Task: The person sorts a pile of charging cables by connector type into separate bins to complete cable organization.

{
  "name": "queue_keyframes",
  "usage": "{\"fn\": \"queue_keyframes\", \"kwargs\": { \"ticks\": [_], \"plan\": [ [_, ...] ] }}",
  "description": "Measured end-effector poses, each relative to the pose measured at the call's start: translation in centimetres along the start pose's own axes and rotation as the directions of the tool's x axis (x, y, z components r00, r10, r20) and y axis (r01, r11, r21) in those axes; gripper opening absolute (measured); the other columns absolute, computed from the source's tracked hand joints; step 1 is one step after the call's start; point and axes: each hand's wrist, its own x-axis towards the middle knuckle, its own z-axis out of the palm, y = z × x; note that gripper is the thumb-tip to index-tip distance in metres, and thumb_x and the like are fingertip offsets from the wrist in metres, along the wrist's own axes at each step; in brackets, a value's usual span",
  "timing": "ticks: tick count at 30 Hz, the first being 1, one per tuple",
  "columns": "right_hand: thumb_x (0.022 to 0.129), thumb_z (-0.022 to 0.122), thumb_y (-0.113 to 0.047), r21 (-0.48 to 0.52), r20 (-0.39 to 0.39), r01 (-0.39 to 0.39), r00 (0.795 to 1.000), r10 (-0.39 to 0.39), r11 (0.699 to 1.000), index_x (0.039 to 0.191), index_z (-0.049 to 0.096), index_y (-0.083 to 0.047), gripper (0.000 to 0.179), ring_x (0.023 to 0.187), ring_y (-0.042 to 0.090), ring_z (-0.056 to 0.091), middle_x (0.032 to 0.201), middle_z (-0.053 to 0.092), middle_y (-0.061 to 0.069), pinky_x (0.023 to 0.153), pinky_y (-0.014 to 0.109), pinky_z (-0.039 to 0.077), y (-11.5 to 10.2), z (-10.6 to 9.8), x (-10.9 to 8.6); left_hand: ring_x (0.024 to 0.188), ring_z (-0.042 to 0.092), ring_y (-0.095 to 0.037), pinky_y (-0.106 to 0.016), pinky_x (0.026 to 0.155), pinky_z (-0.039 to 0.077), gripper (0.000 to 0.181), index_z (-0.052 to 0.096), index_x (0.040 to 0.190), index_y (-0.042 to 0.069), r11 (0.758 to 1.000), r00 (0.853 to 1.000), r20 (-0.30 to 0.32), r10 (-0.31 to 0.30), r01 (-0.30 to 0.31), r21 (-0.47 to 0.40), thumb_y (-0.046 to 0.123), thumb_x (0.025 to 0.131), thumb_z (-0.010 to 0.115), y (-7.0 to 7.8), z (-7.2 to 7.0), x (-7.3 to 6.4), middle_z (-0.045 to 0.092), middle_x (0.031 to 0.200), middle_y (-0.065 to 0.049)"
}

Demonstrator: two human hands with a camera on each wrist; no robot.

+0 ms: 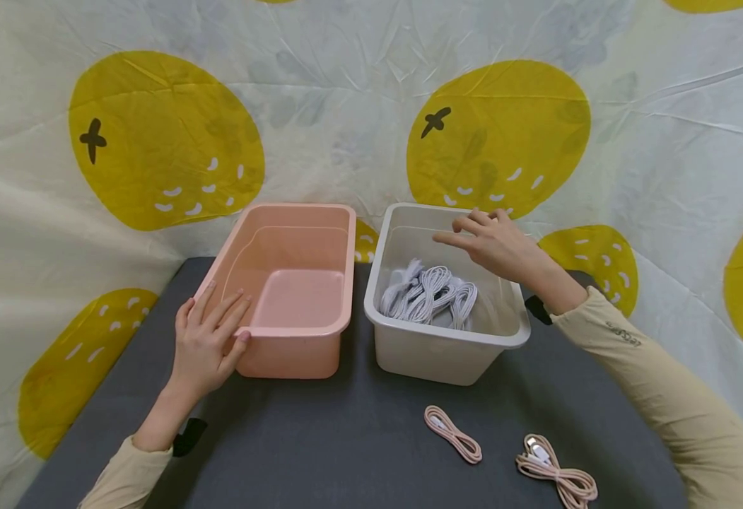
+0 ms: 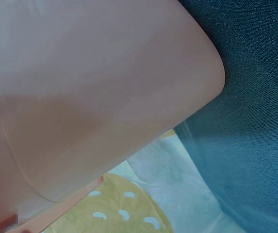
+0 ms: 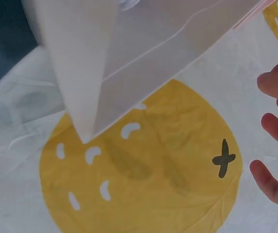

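Observation:
My left hand [image 1: 208,339] rests on the near left corner of a pink plastic bin [image 1: 297,331], its fingers stretched over the rim. The floor of that bin shows bare. In the left wrist view the bin's outer wall [image 2: 105,87] fills much of the picture. Above the right side of a white plastic bin [image 1: 441,353] hovers my right hand [image 1: 495,244], holding nothing, its fingers loosely spread. Several bundled white cables [image 1: 431,293] lie inside the white bin. The right wrist view shows some fingertips [image 3: 277,131] beside the white bin's corner [image 3: 85,97].
On the dark cloth-covered table [image 1: 320,452], two coiled pink cables lie in front of the white bin: a smaller coil [image 1: 454,435] and a larger one [image 1: 558,472] further right. A curtain [image 1: 339,127] with yellow fruit prints hangs close behind both bins.

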Motion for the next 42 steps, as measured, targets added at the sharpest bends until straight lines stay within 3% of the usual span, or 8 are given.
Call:
{"fn": "queue_keyframes", "kwargs": {
  "ticks": [15, 23, 32, 35, 37, 39, 42],
  "plan": [
    [0.069, 0.073, -0.006, 0.143, -0.023, -0.102, 0.994, 0.106, 0.984, 0.120, 0.055, -0.020, 0.056, 0.094, 0.025, 0.047, 0.100, 0.052, 0.006, 0.071, 0.037, 0.034, -0.2, -1.4, -2.3, 0.122, 0.039, -0.040, -0.059, 0.093, 0.021, 0.055, 0.060, 0.116, 0.010, 1.000, 1.000, -0.014, 0.002, -0.002, 0.006, 0.048, 0.092, 0.029, 0.2, 0.0, 0.1, 0.060, 0.115, -0.015],
    [0.064, 0.075, -0.006, 0.121, -0.115, -0.082, 0.989, 0.096, 0.989, 0.115, 0.057, -0.016, 0.055, 0.088, 0.028, 0.049, 0.096, 0.056, 0.011, 0.067, 0.039, 0.037, -0.5, -2.2, -3.9, 0.122, 0.039, -0.040, -0.059, 0.093, 0.021, 0.056, 0.061, 0.114, 0.008, 1.000, 1.000, -0.012, -0.003, 0.003, -0.001, 0.048, 0.092, 0.029, 0.2, -0.1, 0.1, 0.060, 0.116, -0.015],
    [0.059, 0.077, -0.007, 0.114, -0.208, -0.127, 0.967, 0.149, 0.985, 0.110, 0.060, -0.013, 0.054, 0.084, 0.029, 0.052, 0.091, 0.058, 0.011, 0.063, 0.039, 0.039, -2.0, -3.7, -6.5, 0.123, 0.038, -0.040, -0.059, 0.093, 0.021, 0.054, 0.058, 0.119, 0.011, 1.000, 1.000, -0.015, 0.003, -0.003, 0.000, 0.048, 0.092, 0.030, 0.1, 0.0, 0.1, 0.060, 0.117, -0.014],
    [0.080, 0.064, -0.031, 0.133, -0.228, -0.138, 0.959, 0.166, 0.982, 0.108, 0.061, -0.014, 0.033, 0.083, 0.028, 0.052, 0.091, 0.058, 0.011, 0.061, 0.037, 0.037, -2.6, -4.1, -7.5, 0.122, 0.038, -0.040, -0.059, 0.093, 0.021, 0.054, 0.059, 0.118, 0.011, 1.000, 1.000, -0.018, 0.005, -0.005, 0.002, 0.048, 0.092, 0.029, 0.0, 0.0, 0.1, 0.060, 0.116, -0.015],
    [0.089, 0.044, -0.045, 0.142, -0.247, -0.140, 0.954, 0.172, 0.980, 0.107, 0.061, -0.014, 0.040, 0.082, 0.027, 0.052, 0.090, 0.058, 0.010, 0.059, 0.036, 0.035, -2.9, -4.3, -8.0, 0.122, 0.039, -0.041, -0.059, 0.093, 0.021, 0.055, 0.059, 0.117, 0.010, 1.000, 1.000, -0.016, 0.008, -0.008, 0.004, 0.048, 0.092, 0.030, 0.0, 0.0, 0.1, 0.060, 0.116, -0.015],
    [0.091, 0.020, -0.052, 0.147, -0.270, -0.138, 0.947, 0.174, 0.980, 0.106, 0.062, -0.014, 0.058, 0.081, 0.027, 0.053, 0.089, 0.058, 0.010, 0.059, 0.036, 0.036, -3.2, -4.5, -8.5, 0.121, 0.039, -0.041, -0.058, 0.093, 0.021, 0.054, 0.059, 0.117, 0.010, 1.000, 1.000, -0.015, 0.009, -0.008, 0.008, 0.048, 0.092, 0.029, 0.0, 0.0, 0.1, 0.060, 0.116, -0.015],
    [0.092, 0.022, -0.052, 0.157, -0.303, -0.142, 0.935, 0.184, 0.977, 0.105, 0.062, -0.012, 0.059, 0.080, 0.026, 0.053, 0.088, 0.059, 0.009, 0.058, 0.036, 0.035, -3.7, -4.7, -9.3, 0.121, 0.039, -0.041, -0.058, 0.093, 0.021, 0.054, 0.059, 0.118, 0.011, 1.000, 1.000, -0.013, 0.010, -0.010, 0.015, 0.048, 0.092, 0.029, 0.0, 0.1, 0.0, 0.060, 0.117, -0.014]
  ]
}}
